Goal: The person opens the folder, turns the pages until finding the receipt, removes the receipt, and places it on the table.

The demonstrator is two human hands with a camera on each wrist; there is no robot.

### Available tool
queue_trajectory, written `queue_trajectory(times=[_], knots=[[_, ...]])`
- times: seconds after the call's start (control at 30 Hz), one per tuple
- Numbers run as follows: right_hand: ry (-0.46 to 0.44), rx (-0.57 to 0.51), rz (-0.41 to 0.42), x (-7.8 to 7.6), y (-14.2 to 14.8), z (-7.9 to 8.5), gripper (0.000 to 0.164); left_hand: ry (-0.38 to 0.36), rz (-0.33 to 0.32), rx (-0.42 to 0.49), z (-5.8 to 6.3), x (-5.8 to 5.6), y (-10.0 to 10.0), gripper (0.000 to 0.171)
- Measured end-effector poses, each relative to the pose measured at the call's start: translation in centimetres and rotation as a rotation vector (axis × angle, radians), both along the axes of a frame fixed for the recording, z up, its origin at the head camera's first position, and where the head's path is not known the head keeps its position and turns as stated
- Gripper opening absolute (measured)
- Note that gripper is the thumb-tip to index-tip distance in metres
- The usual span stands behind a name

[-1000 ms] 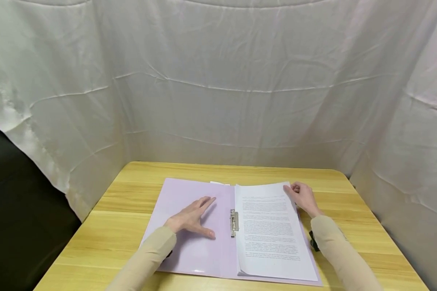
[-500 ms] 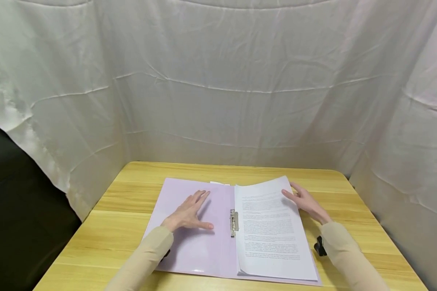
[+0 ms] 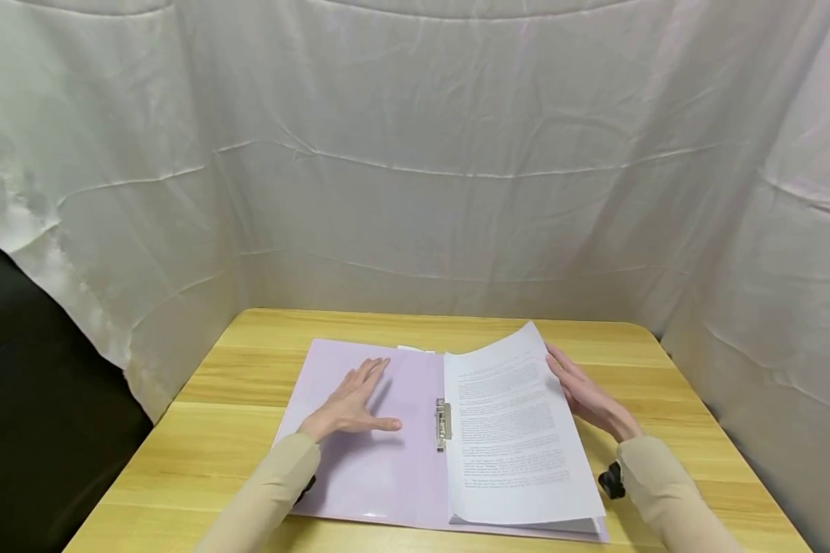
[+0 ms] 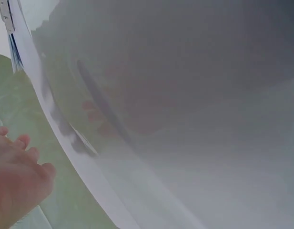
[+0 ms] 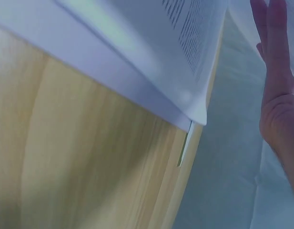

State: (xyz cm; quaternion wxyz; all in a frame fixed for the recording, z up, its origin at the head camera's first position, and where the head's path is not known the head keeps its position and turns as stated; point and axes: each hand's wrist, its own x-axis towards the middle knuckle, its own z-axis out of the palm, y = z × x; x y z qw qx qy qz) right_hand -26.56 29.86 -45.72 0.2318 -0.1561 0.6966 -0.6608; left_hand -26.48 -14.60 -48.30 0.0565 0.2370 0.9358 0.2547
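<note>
A lilac ring folder [image 3: 360,480] lies spread out on the table, its metal clip [image 3: 442,425] along the spine. Printed sheets [image 3: 508,430] fill the right side; the top sheet bows upward, its far right corner raised off those beneath. My right hand [image 3: 590,395] is at that sheet's right edge, fingers extended along it. In the right wrist view, the straight fingers [image 5: 278,43] lie against the lifted paper. Over the left cover, my left hand [image 3: 349,405] has its fingers and thumb spread. The left wrist view shows the glossy cover [image 4: 208,119] with a faint reflection.
The wooden table [image 3: 207,430] extends around the folder on all sides. A white paper edge [image 3: 415,349] pokes out past the folder's far side. Pale curtains [image 3: 415,192] hang behind and at both sides, with a dark area [image 3: 34,384] at the left.
The top sheet's far right corner has risen and curved leftward. My right hand has gone from pinching at the corner to straight fingers at the edge, lower right. My left hand has drifted slightly left.
</note>
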Motion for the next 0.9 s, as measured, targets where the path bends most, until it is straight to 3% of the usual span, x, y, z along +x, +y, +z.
queue_trajectory(times=[0.13,0.27,0.53,0.9], knots=[[-0.002,-0.103,0.114,0.4,-0.5,0.4,0.058,-0.005,0.011,0.027,0.2,0.1,-0.1,0.118],[0.022,-0.108,0.183,0.9,-1.2,0.9,0.056,0.001,0.019,0.06,0.3,0.1,-0.1,0.119],[0.034,-0.093,0.213,1.7,-3.2,1.8,0.062,-0.002,0.023,0.119,0.6,0.1,0.1,0.117],[0.068,-0.013,0.185,2.3,-4.6,2.6,0.064,-0.104,0.031,0.246,1.9,0.5,0.3,0.118]])
